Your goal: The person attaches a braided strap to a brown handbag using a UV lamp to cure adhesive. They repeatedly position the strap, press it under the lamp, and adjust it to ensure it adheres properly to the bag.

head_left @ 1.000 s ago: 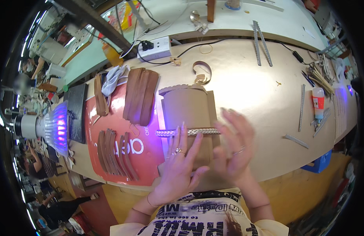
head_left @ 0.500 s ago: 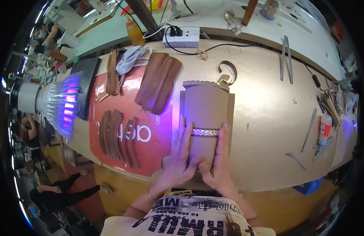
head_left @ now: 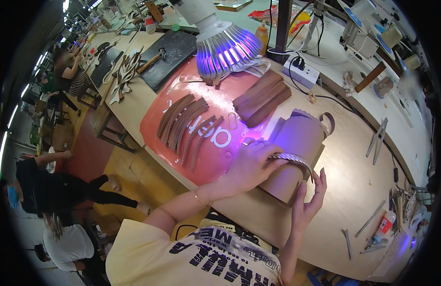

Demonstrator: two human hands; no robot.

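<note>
A tan leather piece (head_left: 299, 143), curved like a sleeve, lies on the workbench (head_left: 358, 190) in violet light. A silvery braided strap (head_left: 292, 158) runs across it. My left hand (head_left: 249, 167) rests on the piece's left side, its fingers closed over the strap's left end. My right hand (head_left: 308, 202) stands upright at the piece's near right edge. Its fingers are spread, with the fingertips by the strap's right end.
A violet lamp (head_left: 225, 45) hangs over a red mat (head_left: 206, 138) holding curved brown strips (head_left: 187, 126) and stacked brown pieces (head_left: 261, 97). A power strip (head_left: 301, 74), metal rulers (head_left: 378, 138), a glue bottle (head_left: 385, 224) and a black slab (head_left: 170, 50) are around. Other people (head_left: 63, 190) work at left.
The view has swung, so the lamp now sits at the top. My left hand stays on the strap; my right hand has slid down to the piece's near right edge.
</note>
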